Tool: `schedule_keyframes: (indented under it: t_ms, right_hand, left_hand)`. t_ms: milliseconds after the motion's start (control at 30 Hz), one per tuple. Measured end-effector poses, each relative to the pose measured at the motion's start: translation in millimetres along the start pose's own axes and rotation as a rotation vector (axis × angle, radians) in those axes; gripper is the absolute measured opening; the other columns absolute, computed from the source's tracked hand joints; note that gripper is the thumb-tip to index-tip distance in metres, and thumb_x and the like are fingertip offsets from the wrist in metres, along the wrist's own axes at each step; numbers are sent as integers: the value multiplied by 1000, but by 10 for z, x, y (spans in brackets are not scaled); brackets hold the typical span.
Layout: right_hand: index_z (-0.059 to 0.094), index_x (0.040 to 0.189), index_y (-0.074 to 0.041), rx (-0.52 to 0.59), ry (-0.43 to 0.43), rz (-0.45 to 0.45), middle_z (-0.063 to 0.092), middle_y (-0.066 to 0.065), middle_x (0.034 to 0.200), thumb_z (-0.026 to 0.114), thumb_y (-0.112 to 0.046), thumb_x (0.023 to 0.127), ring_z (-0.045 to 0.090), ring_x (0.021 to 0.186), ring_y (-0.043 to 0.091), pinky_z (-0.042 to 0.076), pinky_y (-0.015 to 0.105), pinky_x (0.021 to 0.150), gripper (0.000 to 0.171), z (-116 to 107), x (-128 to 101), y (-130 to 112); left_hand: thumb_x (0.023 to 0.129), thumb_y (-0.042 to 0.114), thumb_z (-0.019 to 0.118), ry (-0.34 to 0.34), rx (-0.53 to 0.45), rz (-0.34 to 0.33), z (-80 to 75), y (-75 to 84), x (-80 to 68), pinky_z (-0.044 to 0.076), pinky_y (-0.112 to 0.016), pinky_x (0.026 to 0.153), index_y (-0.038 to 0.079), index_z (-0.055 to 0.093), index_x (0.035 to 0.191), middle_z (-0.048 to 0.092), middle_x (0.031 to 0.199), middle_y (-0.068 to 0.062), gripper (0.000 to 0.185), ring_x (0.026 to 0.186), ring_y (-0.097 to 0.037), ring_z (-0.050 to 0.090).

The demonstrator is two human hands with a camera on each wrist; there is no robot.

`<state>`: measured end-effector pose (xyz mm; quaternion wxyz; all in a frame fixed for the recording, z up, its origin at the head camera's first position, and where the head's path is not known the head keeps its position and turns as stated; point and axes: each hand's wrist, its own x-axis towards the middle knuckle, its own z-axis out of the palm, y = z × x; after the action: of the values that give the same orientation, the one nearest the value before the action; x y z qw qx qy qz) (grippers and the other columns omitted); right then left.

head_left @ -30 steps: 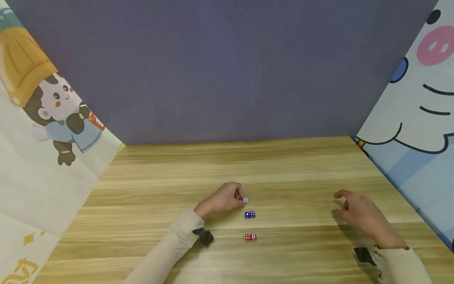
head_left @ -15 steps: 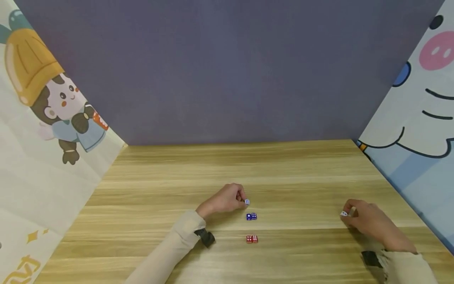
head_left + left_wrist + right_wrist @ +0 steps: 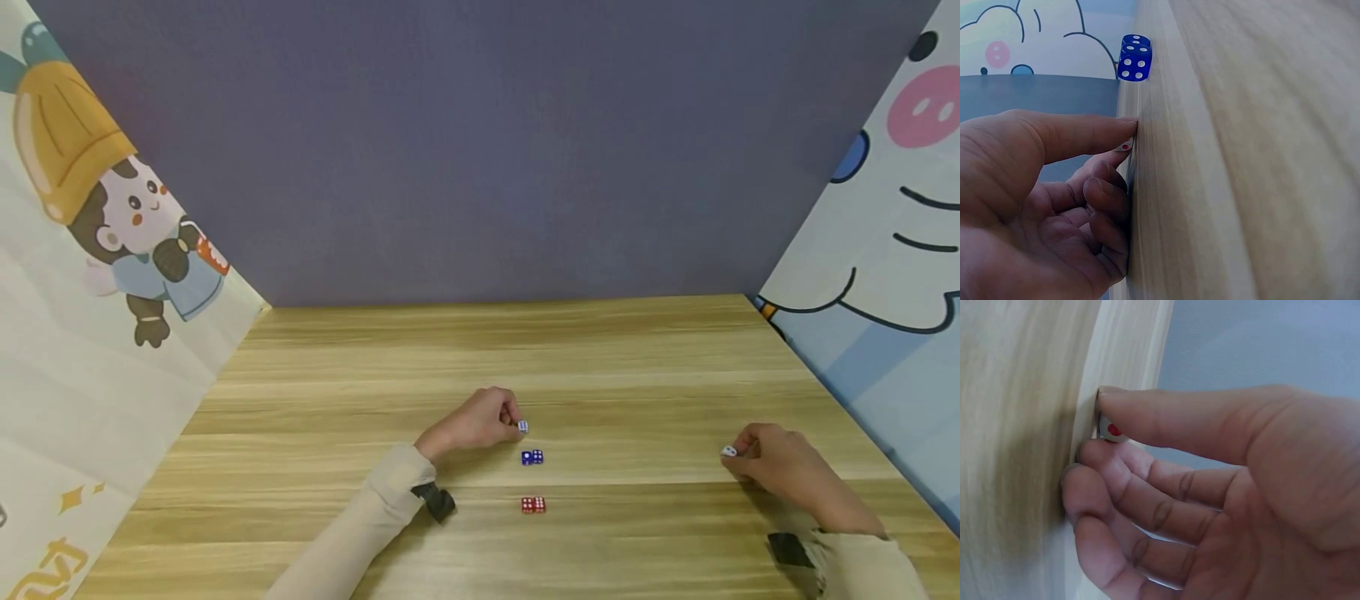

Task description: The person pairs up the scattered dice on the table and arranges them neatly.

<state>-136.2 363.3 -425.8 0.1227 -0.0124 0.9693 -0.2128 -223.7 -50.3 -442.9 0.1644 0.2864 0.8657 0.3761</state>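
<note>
Near the middle of the table, my left hand (image 3: pixel 476 418) pinches a white die (image 3: pixel 522 427) between thumb and forefinger. In the left wrist view only a sliver of this white die (image 3: pixel 1125 147) with a red pip shows. Over on the right, my right hand (image 3: pixel 783 467) pinches a second white die (image 3: pixel 729 451) at or just above the tabletop. The right wrist view shows a red pip on that white die (image 3: pixel 1111 429), partly covered by the thumb. Two blue dice (image 3: pixel 532 457) sit side by side just nearer than the left hand's die.
Two red dice (image 3: pixel 533 505) lie side by side, nearer to me than the blue pair. The wooden table (image 3: pixel 622 375) meets a grey-blue panel (image 3: pixel 495 167) at the back. Walls with cartoon prints stand at the left (image 3: pixel 60 392) and right (image 3: pixel 877 292).
My right hand came down and took hold of a white die, having held nothing a second ago. The left hand stays on its die. The head view shifted slightly.
</note>
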Motion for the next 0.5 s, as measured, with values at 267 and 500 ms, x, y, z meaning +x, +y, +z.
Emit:
schedule_keyframes:
  t_ms: [267,500]
  right_hand:
    - [64,88,-4,-6,38,-28,59,-1,71,67,-23,94,53,63,15,44,35,59,20,47,-17,38]
    - [64,89,-2,-14,102,-66,62,-2,73,67,-19,94,54,63,14,45,35,59,18,71,-17,42]
  left_hand:
    - [86,6,76,-4,17,6,7,14,-6,43,-21,60,5,65,89,56,70,3,12,62,-7,49]
    - [86,6,76,-6,21,16,-1,8,-1,43,-21,60,6,64,88,56,71,3,12,62,-7,48]
